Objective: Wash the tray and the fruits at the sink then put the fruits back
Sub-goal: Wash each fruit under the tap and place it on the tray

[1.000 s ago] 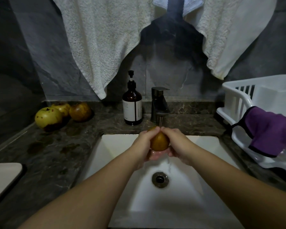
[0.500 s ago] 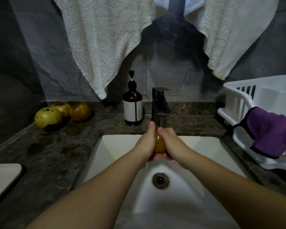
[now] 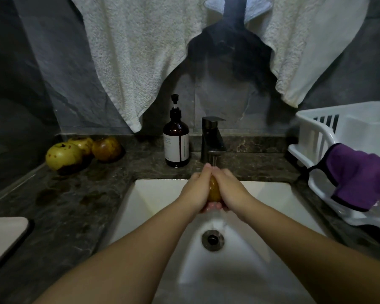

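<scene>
A brownish-yellow fruit sits between my two palms over the white sink, right under the dark faucet, and water runs down toward the drain. My left hand wraps its left side and my right hand wraps its right side, so only a narrow strip of the fruit shows. Three more fruits lie on the counter at the far left. A pale tray edge shows at the lower left.
A brown soap pump bottle stands left of the faucet. A white dish rack with a purple cloth draped over it fills the right counter. White towels hang above the sink.
My hands have closed tighter around the fruit and slid up nearer the spout, hiding most of it; a second ago more of the fruit showed between my fingers.
</scene>
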`<control>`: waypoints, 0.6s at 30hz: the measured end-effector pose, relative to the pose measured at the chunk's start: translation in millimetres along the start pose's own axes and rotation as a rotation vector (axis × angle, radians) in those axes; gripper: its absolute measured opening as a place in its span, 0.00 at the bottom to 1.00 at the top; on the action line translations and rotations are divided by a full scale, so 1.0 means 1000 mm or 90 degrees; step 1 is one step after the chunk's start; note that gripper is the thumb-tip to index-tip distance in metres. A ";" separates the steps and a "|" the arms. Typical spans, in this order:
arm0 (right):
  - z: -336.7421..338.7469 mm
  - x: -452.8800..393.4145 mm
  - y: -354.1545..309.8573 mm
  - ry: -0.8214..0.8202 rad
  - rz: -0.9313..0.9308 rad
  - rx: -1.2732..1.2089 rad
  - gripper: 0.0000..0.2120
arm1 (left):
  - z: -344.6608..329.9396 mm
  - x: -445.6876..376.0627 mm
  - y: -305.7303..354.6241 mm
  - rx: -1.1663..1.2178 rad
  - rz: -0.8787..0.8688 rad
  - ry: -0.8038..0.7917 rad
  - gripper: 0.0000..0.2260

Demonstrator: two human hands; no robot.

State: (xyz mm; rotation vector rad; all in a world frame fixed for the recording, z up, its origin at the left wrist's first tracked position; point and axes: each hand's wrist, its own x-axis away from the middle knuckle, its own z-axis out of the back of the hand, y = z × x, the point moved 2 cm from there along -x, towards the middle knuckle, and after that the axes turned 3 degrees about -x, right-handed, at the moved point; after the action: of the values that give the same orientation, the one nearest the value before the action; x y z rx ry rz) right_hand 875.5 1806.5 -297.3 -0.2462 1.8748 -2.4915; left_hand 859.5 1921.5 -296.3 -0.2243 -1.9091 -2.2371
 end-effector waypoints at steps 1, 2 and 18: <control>0.000 0.000 -0.001 0.001 0.031 0.009 0.20 | 0.000 0.002 0.001 0.035 0.023 -0.017 0.22; 0.000 0.001 -0.001 -0.007 0.037 0.016 0.20 | 0.001 0.002 0.001 0.039 0.021 -0.016 0.23; 0.008 0.004 -0.002 -0.040 0.050 0.107 0.19 | 0.007 -0.001 -0.006 0.076 0.109 -0.123 0.25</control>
State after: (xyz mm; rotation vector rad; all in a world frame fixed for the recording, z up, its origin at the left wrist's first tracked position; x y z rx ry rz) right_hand 872.6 1798.8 -293.1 -0.2382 1.6090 -2.5376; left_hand 859.1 1928.9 -301.0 -0.5807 -2.0238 -2.0482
